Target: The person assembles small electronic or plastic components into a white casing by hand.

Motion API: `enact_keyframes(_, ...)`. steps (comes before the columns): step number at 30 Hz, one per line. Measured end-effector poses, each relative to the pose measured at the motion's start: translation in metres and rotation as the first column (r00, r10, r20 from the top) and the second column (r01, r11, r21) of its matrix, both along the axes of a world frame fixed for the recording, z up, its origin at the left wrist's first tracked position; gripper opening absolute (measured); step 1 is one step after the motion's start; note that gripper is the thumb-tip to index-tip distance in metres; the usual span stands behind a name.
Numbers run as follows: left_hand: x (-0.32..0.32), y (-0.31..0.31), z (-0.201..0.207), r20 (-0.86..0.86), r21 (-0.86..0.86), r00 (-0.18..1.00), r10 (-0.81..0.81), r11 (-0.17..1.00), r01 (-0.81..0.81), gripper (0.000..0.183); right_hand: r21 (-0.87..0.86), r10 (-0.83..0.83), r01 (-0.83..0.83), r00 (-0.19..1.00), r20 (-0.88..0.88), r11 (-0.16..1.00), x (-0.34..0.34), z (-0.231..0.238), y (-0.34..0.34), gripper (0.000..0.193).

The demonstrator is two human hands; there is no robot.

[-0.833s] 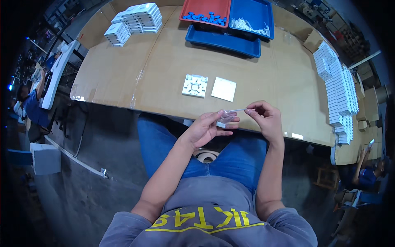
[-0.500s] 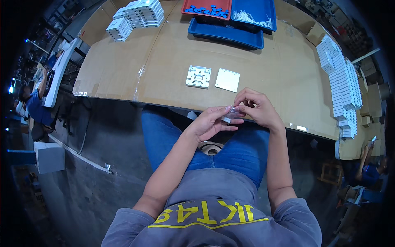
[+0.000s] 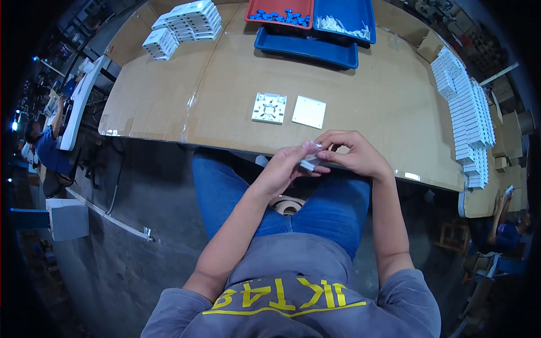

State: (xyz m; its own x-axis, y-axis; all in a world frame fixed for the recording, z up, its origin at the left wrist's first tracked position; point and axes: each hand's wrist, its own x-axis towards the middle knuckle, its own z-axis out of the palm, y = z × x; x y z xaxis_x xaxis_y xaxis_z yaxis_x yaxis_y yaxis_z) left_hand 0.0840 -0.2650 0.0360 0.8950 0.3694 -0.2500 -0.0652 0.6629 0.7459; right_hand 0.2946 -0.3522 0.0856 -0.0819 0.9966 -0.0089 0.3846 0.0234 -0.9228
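Just over the table's near edge, my left hand (image 3: pixel 285 168) grips a small clear plastic bag (image 3: pixel 309 163) with white pieces inside. The fingers of my right hand (image 3: pixel 358 155) pinch the upper end of the same bag. What exactly the bag contains is too small to make out. Beyond my hands lies a white square box base (image 3: pixel 269 109), its open side up, showing dark fittings inside. Right beside it, a flat white square cover (image 3: pixel 309 112) rests on the cardboard-covered table (image 3: pixel 225 84).
At the far side stand a red tray (image 3: pixel 276 8) of blue parts, a blue tray (image 3: pixel 344 10) of white pieces and another blue tray (image 3: pixel 307 49). White boxes are stacked at the far left (image 3: pixel 189 23) and right (image 3: pixel 465 104). Other people sit at both sides.
My hands have drawn slightly nearer to me with the bag. The left fingers, spread before, are now curled around it; the right hand still pinches its end.
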Motion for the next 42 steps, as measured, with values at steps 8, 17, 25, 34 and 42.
enact_keyframes(8, -0.005, -0.005, 0.001, -0.019, 0.456, 0.997, 0.069, 0.888, -0.052, 0.037, 0.11, -0.206, 0.206, 0.979, -0.014, 0.972, -0.012, 0.005, -0.01, 0.01)
enact_keyframes(17, -0.008, -0.014, 0.01, 0.084, 0.571, 0.925, 0.369, 0.743, -0.349, 0.025, 0.262, -0.255, 0.271, 0.962, -0.092, 0.926, -0.038, 0.014, -0.014, 0.008)
enact_keyframes(25, -0.014, -0.013, 0.025, 0.019, 0.602, 0.958, 0.286, 0.762, -0.239, 0.021, 0.078, -0.238, 0.253, 0.957, -0.163, 0.964, -0.034, 0.019, -0.016, 0.012)
enact_keyframes(34, -0.013, -0.012, 0.029, 0.039, 0.77, 0.962, 0.271, 0.606, -0.201, 0.017, -0.028, -0.158, 0.155, 0.976, -0.147, 0.987, -0.02, 0.023, -0.01, 0.029)
enact_keyframes(42, -0.013, -0.008, 0.027, 0.031, 0.904, 0.964, 0.265, 0.404, -0.14, 0.02, -0.09, -0.132, 0.12, 0.982, -0.134, 0.989, -0.013, 0.015, -0.01, 0.013)
